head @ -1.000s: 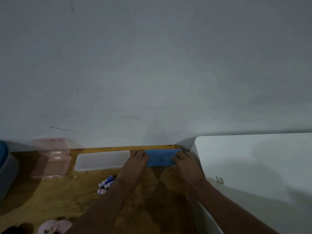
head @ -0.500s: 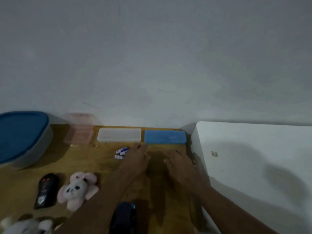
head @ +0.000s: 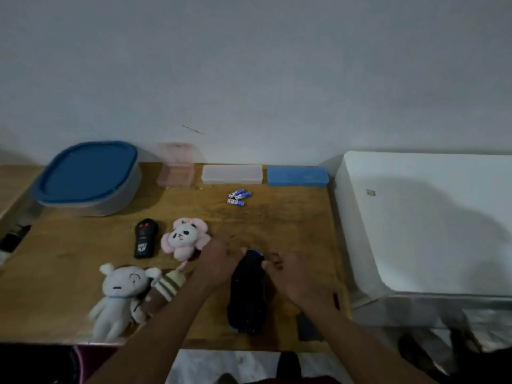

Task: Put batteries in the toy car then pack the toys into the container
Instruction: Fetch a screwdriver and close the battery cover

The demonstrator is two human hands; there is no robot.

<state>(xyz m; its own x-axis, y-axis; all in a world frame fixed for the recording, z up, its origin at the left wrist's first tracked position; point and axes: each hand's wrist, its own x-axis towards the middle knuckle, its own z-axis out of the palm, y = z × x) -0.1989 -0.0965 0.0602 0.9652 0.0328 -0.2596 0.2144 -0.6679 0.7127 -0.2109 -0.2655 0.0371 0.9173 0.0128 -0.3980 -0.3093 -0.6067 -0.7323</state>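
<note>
1. At the upper left of the worktop we see the container, grey with its blue lid on, against the wall.
2. At the lower left lies a white plush bear, with a striped plush touching its right side.
3. Above them a black remote and a pink panda plush lie side by side.
4. Along the wall stand a pink see-through box and a clear flat case.
5. Three batteries lie clustered just below the clear case, well apart from the car.
6. Our left hand curls its fingers round the far end of the toy car, which lies lengthwise in the lower middle of the frame, between both hands.
7. Our right hand has bent fingers against the car's right side. Blur keeps us from telling whether it grips.
8. A blue flat case sits by the wall, right of the clear one.
9. A large white unit fills the right side of the frame.
</note>
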